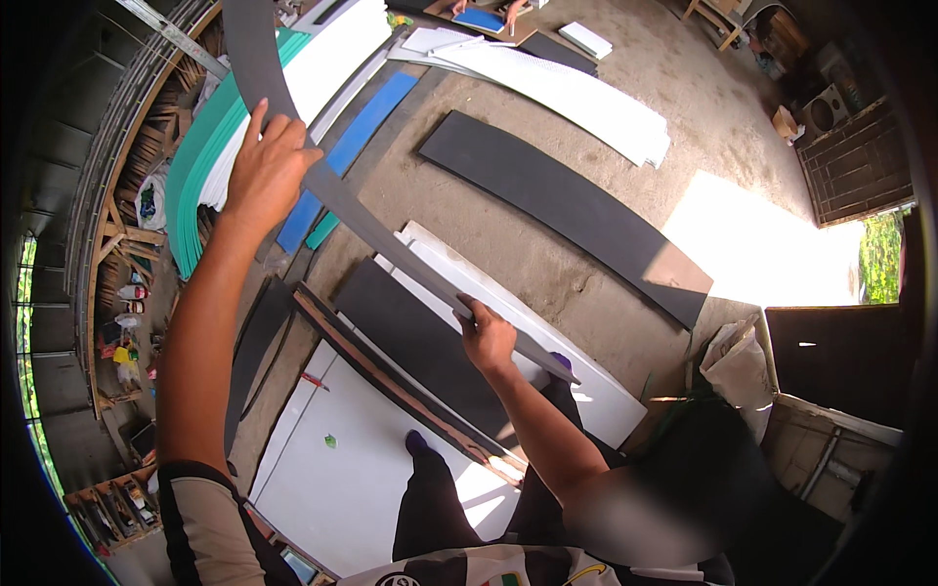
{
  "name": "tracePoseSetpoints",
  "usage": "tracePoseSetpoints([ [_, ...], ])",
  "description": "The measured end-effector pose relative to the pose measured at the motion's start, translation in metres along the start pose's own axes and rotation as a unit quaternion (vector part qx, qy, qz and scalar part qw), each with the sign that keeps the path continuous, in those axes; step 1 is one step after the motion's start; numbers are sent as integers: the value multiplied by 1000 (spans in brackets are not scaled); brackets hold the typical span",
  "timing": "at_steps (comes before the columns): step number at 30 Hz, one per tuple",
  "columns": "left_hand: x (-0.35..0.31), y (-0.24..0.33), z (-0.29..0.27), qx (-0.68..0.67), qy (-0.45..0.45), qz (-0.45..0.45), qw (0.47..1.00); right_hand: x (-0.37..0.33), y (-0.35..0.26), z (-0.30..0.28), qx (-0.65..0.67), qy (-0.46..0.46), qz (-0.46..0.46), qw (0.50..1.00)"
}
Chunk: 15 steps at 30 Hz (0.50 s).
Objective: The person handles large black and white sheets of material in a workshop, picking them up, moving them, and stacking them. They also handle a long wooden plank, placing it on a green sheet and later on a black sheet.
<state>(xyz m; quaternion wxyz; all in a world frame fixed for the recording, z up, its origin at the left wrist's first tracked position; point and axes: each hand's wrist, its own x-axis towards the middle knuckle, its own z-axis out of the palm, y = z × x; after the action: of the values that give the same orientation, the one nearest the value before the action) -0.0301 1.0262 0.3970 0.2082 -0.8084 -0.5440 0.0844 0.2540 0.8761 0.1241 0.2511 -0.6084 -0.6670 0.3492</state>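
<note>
A long, narrow dark grey strip (383, 237), thin and slightly bent, runs slantwise from the top left down toward my right foot. My left hand (270, 168) is closed on its upper part, thumb pressed on the strip and index finger stretched along it. Farther down, my right hand (488, 338) grips the same strip by its edge, thumb on top; its other fingers are partly hidden. Beneath the strip lie a dark grey sheet (422, 337) and a white board (611, 398). A larger white panel (352, 469) lies under my left foot.
Green sheets (200, 166) and white sheets (337, 59) are stacked at the left, beside a blue strip (369, 122). A wide dark sheet (567, 215) and white sheets (557, 93) lie on the concrete floor. Another person's hands (510, 17) touch a blue piece (481, 20) at the top.
</note>
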Motion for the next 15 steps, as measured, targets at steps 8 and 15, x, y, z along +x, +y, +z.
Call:
tracePoseSetpoints([
  [8, 78, 59, 15, 75, -36, 1, 997, 35, 69, -142, -157, 239, -68, 956],
  [15, 154, 176, 113, -11, -83, 2, 996, 56, 179, -228, -276, 284, -58, 916],
])
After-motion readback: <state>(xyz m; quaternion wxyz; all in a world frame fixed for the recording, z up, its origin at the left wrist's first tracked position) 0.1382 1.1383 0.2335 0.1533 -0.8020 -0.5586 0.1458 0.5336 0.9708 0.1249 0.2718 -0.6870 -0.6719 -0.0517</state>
